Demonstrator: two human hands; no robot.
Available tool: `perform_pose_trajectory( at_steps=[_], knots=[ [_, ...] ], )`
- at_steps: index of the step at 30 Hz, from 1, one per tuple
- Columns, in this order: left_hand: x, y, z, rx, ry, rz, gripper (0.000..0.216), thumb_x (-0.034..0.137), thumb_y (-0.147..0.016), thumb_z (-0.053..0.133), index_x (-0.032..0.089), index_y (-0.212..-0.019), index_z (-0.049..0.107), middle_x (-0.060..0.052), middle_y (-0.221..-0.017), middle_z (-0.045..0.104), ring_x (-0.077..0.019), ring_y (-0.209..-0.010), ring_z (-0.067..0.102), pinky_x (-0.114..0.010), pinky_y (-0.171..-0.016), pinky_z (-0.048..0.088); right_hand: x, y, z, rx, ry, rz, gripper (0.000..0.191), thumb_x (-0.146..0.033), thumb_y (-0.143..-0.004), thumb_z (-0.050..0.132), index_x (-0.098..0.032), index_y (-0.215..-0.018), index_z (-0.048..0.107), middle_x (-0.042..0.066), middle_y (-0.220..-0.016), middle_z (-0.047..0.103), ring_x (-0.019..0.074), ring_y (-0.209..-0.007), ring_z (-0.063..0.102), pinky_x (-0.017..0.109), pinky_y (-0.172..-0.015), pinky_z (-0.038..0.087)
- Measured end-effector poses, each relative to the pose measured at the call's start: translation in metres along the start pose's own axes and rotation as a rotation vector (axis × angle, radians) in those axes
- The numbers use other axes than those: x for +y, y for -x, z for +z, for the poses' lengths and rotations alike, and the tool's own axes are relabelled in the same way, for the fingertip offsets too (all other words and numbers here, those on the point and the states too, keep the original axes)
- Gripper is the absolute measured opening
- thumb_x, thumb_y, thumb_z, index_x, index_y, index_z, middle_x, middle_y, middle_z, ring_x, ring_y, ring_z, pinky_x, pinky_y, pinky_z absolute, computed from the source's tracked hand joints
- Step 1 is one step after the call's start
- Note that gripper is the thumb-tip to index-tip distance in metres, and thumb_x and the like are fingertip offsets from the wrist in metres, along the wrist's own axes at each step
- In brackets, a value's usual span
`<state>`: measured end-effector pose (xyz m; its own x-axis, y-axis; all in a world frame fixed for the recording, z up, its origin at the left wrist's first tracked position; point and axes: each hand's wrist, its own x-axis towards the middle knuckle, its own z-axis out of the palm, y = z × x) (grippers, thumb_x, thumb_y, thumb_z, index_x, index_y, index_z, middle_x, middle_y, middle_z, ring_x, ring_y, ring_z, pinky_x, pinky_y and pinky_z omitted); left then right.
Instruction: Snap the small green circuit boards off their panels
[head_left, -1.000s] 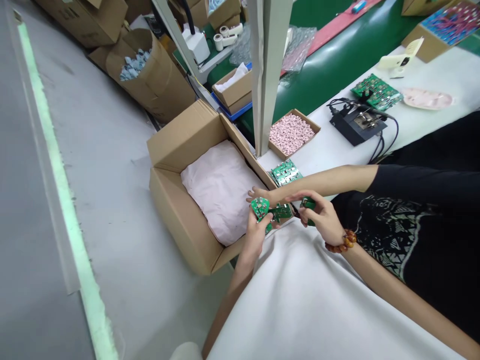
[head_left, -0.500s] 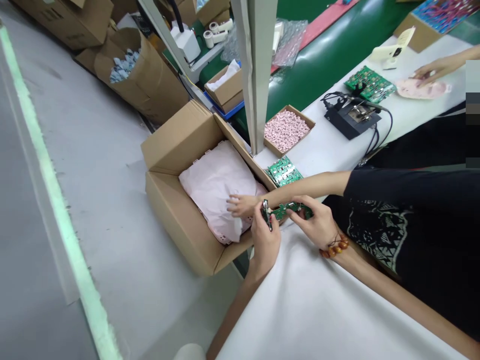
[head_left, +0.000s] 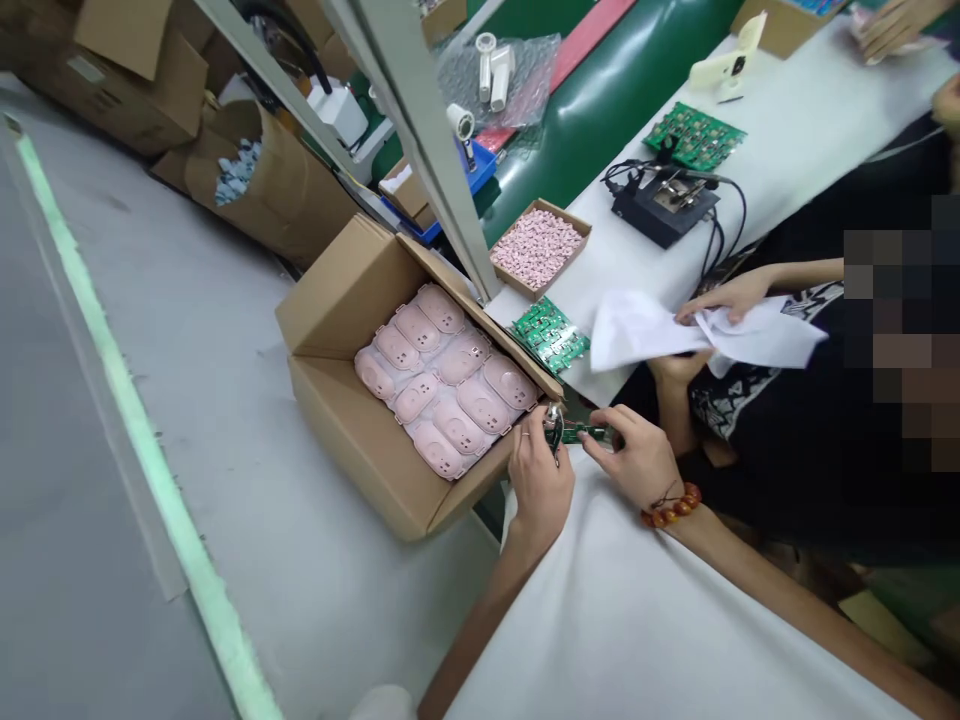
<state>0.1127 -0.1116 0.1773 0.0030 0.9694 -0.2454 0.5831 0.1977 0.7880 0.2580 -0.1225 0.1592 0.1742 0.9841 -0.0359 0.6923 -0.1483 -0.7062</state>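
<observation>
A small green circuit board (head_left: 576,434) is held between my two hands near the corner of the carton. Fingers of my left hand (head_left: 541,480) are closed around its left end, where a dark part with a shiny metal piece (head_left: 555,424) stands up. My right hand (head_left: 637,462), with a beaded bracelet (head_left: 673,507) at the wrist, pinches the other end. Just left of my hands, the open cardboard carton (head_left: 337,440) holds rows of pink oval plastic shells (head_left: 459,428). Part of the board is hidden behind my fingers.
A co-worker's hands (head_left: 724,300) hold a white sheet (head_left: 637,330) on the right. Green circuit boards (head_left: 551,335) and a box of small pink parts (head_left: 540,245) sit on the white table beside a black device (head_left: 664,205). A metal post (head_left: 427,130) rises behind the carton.
The co-worker's arm has left the carton, and the white sheet covering the pink shells is now lifted away to the right. My hands keep holding the circuit board.
</observation>
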Motion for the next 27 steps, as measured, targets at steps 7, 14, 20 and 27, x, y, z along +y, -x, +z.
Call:
perform_pose_trajectory(
  at_steps=[7,14,20,27],
  knots=[
    [0.010,0.040,0.032,-0.219,-0.386,0.030,0.054,0.007,-0.091,0.052,0.018,-0.144,0.047,-0.017,-0.141,0.061,-0.0291,-0.128,0.060,-0.040,-0.104,0.050,0.024,0.053,-0.008,-0.005,0.229,0.190,0.014,-0.035,-0.088,0.061,-0.024,-0.086,0.069,-0.001,-0.088,0.065,0.0127,-0.063,0.054,0.027,-0.052,0.027],
    [0.019,0.066,0.062,-0.339,-0.508,0.108,0.048,0.014,-0.098,0.049,0.019,-0.146,0.048,-0.018,-0.137,0.060,-0.0301,-0.124,0.060,-0.039,-0.098,0.051,0.051,0.101,-0.018,0.084,0.145,0.293,0.012,-0.033,-0.088,0.059,-0.024,-0.088,0.068,0.000,-0.090,0.067,0.0147,-0.069,0.059,0.026,-0.056,0.032],
    [0.020,0.080,0.075,-0.413,-0.441,0.124,0.047,0.013,-0.097,0.049,0.019,-0.143,0.050,-0.017,-0.135,0.060,-0.0291,-0.125,0.059,-0.039,-0.104,0.046,0.070,0.124,-0.026,0.143,0.022,0.308,0.014,-0.033,-0.085,0.056,-0.023,-0.083,0.066,0.001,-0.085,0.067,0.0155,-0.066,0.058,0.027,-0.060,0.038],
    [0.022,0.101,0.069,-0.454,-0.296,0.101,0.049,0.018,-0.093,0.055,0.017,-0.142,0.051,-0.016,-0.137,0.059,-0.0280,-0.128,0.055,-0.037,-0.109,0.040,0.082,0.147,-0.021,0.153,-0.034,0.278,0.022,-0.039,-0.085,0.052,-0.025,-0.085,0.068,0.002,-0.087,0.070,0.0172,-0.066,0.063,0.029,-0.060,0.041]
  ],
)
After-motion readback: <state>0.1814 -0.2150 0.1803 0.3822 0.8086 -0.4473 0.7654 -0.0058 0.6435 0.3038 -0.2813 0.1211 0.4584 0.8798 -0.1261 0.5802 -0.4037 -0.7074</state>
